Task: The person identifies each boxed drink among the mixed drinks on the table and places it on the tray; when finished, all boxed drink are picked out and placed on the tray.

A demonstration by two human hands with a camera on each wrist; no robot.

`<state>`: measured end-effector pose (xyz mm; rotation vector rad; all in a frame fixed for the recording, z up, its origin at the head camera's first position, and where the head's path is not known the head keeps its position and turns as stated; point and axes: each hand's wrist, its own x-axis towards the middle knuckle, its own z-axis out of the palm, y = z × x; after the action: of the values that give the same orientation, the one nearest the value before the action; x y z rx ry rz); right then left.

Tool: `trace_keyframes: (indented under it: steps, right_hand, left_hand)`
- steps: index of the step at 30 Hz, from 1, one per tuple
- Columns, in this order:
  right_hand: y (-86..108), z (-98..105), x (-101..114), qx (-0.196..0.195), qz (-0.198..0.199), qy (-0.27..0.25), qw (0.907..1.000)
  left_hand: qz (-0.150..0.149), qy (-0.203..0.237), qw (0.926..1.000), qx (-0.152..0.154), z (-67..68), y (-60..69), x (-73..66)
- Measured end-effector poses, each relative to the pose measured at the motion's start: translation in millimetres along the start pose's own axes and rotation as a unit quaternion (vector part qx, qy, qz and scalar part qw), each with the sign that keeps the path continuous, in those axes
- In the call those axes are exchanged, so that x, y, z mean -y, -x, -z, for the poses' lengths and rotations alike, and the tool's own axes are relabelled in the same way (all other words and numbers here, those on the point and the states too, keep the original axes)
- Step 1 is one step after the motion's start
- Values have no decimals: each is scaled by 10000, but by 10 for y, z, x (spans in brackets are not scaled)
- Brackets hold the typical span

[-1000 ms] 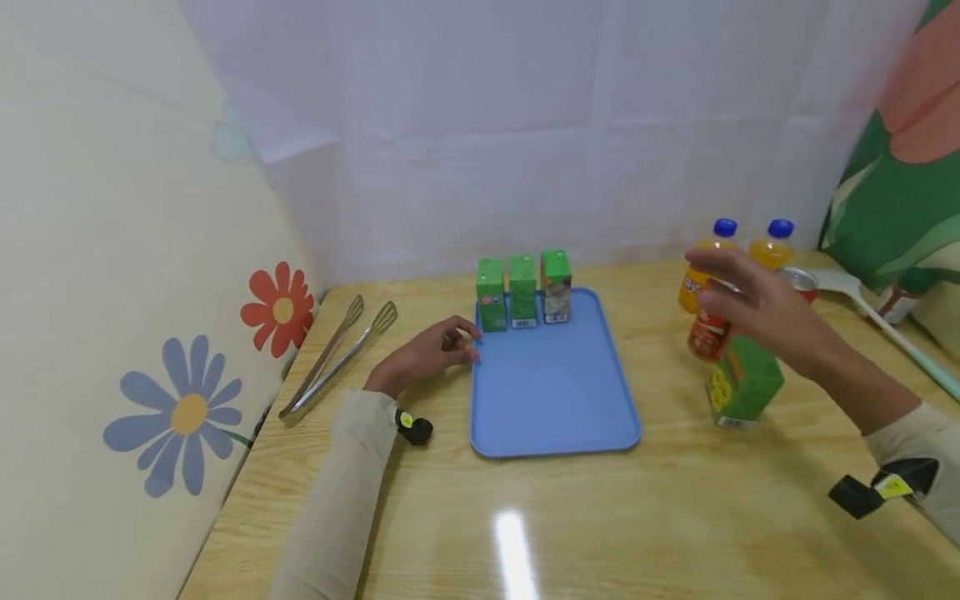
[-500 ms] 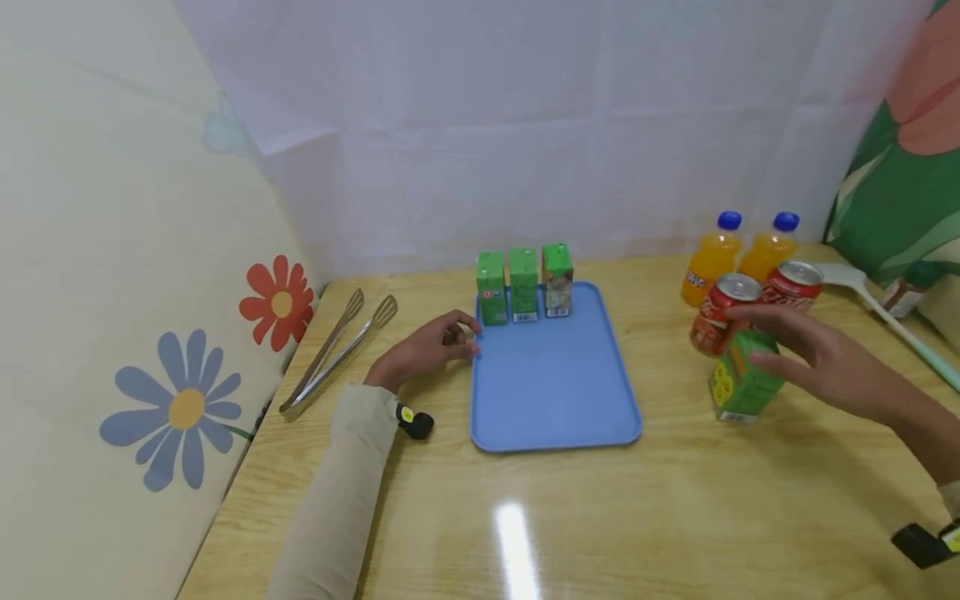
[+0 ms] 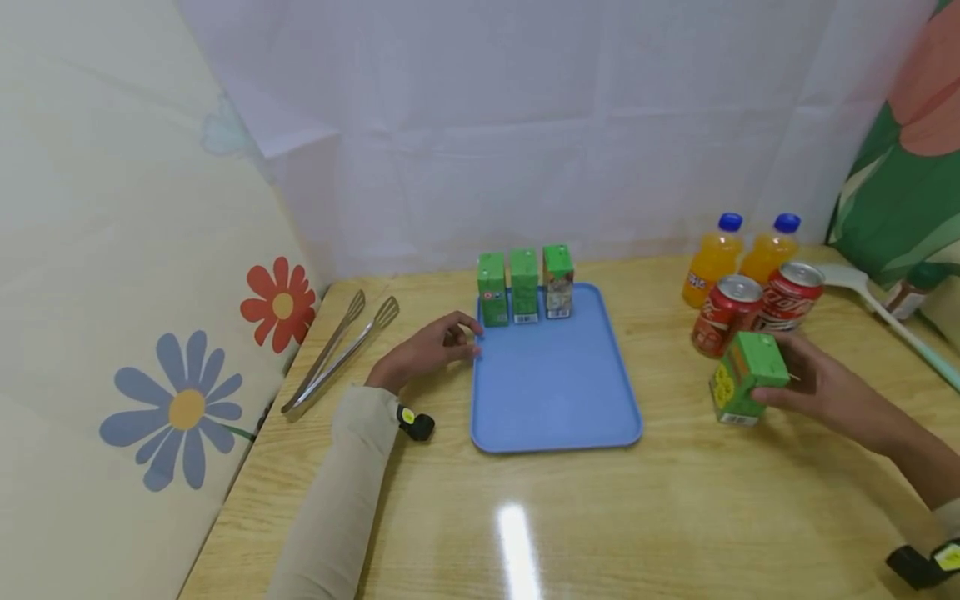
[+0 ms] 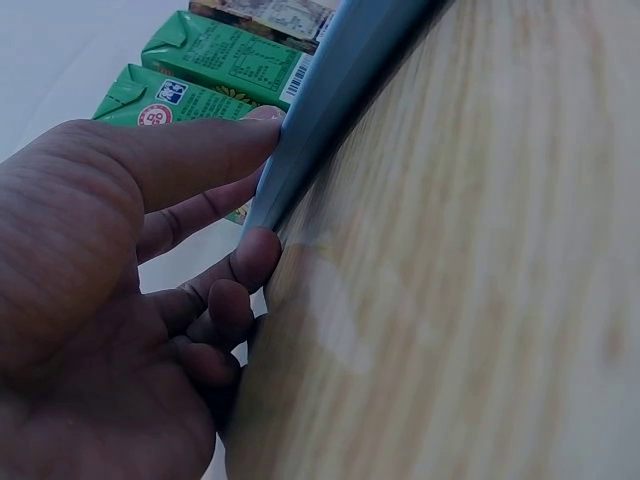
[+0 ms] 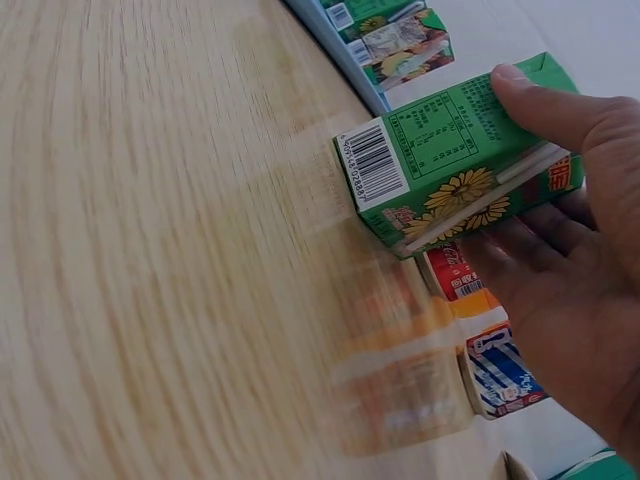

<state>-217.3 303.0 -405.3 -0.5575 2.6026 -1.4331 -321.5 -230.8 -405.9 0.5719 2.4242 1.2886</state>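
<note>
In the head view my right hand (image 3: 832,387) grips a green drink carton (image 3: 750,377), thumb on its near side and fingers behind it. Yellow flowers, a barcode and a straw show on that carton (image 5: 465,150) in the right wrist view; whether its base touches the table I cannot tell. My left hand (image 3: 427,350) lies at the left edge of a blue tray (image 3: 555,383). Its thumb and forefinger touch the tray's rim (image 4: 320,110) with relaxed fingers. Three more green cartons (image 3: 524,286) stand upright in a row at the tray's far end.
Right behind the held carton stand two red cola cans (image 3: 727,317) and two orange soda bottles (image 3: 712,262). Farther right lie a long-handled turner (image 3: 892,321) and a green-capped bottle (image 3: 909,292). Metal tongs (image 3: 337,358) lie left of the tray.
My right hand has come down from above the cans and moved toward the near right, then closed its fingers around the green carton. The left hand has stayed at the tray's edge.
</note>
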Motion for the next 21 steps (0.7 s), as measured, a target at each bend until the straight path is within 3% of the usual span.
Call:
trace_keyframes:
  steps: [9,21]
  right_hand:
    - [-15,-22,-26,-269,-3,189,9995]
    - [-38,-29,17,-432,315,379,9979]
  left_hand:
    - [-36,-78,9999,-140,6,-15,101]
    - [-106,-118,9998,-133,-6,-2,100]
